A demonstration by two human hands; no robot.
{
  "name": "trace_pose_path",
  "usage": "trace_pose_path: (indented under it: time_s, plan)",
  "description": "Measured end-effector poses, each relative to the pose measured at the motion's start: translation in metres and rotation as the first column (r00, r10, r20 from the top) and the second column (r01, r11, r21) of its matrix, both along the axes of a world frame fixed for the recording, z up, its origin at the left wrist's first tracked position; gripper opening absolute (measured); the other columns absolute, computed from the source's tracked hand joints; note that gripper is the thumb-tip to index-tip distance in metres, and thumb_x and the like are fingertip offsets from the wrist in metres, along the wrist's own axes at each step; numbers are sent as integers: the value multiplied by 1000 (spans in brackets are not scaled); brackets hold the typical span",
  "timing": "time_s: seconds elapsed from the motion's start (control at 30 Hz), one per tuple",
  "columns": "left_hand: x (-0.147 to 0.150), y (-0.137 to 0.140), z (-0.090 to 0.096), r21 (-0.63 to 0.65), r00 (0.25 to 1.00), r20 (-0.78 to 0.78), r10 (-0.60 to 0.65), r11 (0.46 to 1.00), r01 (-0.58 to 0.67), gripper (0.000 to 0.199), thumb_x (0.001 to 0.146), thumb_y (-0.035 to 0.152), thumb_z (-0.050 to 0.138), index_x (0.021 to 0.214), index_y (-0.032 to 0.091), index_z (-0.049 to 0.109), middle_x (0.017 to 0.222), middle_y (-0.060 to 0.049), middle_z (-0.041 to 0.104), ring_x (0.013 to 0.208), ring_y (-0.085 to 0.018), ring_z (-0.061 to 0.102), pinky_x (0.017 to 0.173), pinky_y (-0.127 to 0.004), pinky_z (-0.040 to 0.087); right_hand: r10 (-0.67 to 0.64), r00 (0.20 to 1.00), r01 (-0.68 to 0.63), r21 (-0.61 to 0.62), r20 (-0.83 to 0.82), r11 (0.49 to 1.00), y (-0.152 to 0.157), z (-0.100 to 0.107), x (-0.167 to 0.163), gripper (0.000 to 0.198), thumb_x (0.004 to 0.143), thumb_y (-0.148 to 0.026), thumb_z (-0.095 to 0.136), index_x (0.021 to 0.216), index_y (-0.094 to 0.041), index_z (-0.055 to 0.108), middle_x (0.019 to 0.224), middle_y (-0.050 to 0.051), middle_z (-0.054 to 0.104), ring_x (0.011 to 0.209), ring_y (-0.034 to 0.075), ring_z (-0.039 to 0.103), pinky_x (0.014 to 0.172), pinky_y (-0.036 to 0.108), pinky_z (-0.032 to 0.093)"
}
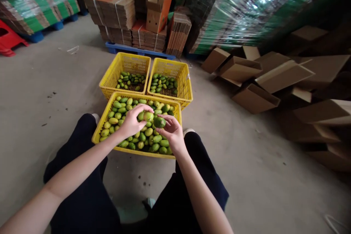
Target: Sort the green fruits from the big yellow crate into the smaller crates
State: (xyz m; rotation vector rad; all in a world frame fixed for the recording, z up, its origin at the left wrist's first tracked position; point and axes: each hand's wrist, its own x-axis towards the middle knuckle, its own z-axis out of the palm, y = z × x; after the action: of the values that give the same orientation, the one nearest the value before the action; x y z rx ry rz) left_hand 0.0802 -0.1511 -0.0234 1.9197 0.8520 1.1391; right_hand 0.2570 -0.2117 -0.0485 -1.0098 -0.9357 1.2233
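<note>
My left hand (137, 120) is closed around a yellow-green lemon (148, 116), thumb below and fingers above. Just to its right, my right hand (172, 131) grips a dark green lemon (159, 122) by its right side with the fingertips. Both hands are above a yellow crate (102, 126) filled with many green and yellowish lemons (112, 121). Two more yellow crates stand behind it: the back left crate (109, 73) and the back right crate (186, 84) each have a smaller heap of greener lemons at the bottom.
Strapped stacks of flattened cardboard (115, 11) and an orange carton (156, 16) sit on a blue pallet (137, 49) beyond the crates. Loose open cardboard boxes (241, 69) pile up on the right. Film-wrapped green stacks (35, 0) and a red plastic object (11, 38) are at left.
</note>
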Motion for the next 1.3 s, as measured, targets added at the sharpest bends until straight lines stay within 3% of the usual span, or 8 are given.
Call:
trace_pose_path:
  time_s: [0.23,0.43,0.57,0.7,0.83,1.17,1.23,1.3]
  plan:
    - [5,1,-3,-436,975,117,-190,872,223,38,69,14,73,106,18,67,107,-6,70,100,-20,66,92,-34,52,-62,997,62,-8,56,998,0,-2,8,44,58,-18,87,97,-28,71,111,2,72,111,23,65,99,40,51]
    - [6,3,-2,-624,983,147,-112,761,180,63,63,29,85,120,17,62,107,-8,69,82,-16,66,78,-31,54,-70,995,73,-38,76,997,0,1,13,44,57,-22,88,96,-27,69,108,2,72,105,22,66,94,38,53]
    - [3,5,0,-745,967,224,-119,618,249,68,72,44,80,131,20,57,94,-5,69,70,-14,66,70,-29,52,0,1000,3,-153,18,988,-1,7,10,44,59,-33,89,96,-26,66,93,0,73,86,19,68,77,31,56]
    - [0,5,-4,-828,955,282,-89,480,289,49,75,56,74,98,13,70,75,-6,70,62,-14,63,64,-27,50,136,985,-157,-247,-101,956,0,10,3,47,70,-54,79,103,-25,62,67,-3,68,53,16,64,47,26,48]
    - [-3,4,-8,-867,958,283,-44,416,275,48,79,61,67,70,15,69,60,-5,66,51,-12,58,53,-24,47,189,976,-214,-299,-110,930,7,9,-6,50,70,-67,71,92,-23,64,54,-4,63,39,14,57,34,23,36]
    - [-17,8,-14,-848,964,266,18,479,225,38,85,52,65,72,16,70,60,-5,65,49,-13,60,48,-23,49,137,966,-218,-400,-221,890,23,0,-22,46,65,-61,79,76,-22,57,55,-2,65,41,13,58,37,24,42]
    - [-19,7,-11,-806,954,292,72,555,205,25,82,40,72,92,18,70,76,-4,69,63,-13,66,60,-24,54,54,982,-124,-395,-182,910,26,-2,-23,47,61,-55,83,78,-23,54,60,-4,65,43,12,57,41,24,44]
    - [-20,5,-7,-728,953,284,106,671,142,39,76,27,77,112,21,65,93,-3,68,78,-13,68,74,-26,56,-46,993,7,-337,-105,941,29,-3,-24,48,59,-50,85,81,-23,52,68,-5,66,52,12,59,48,25,47]
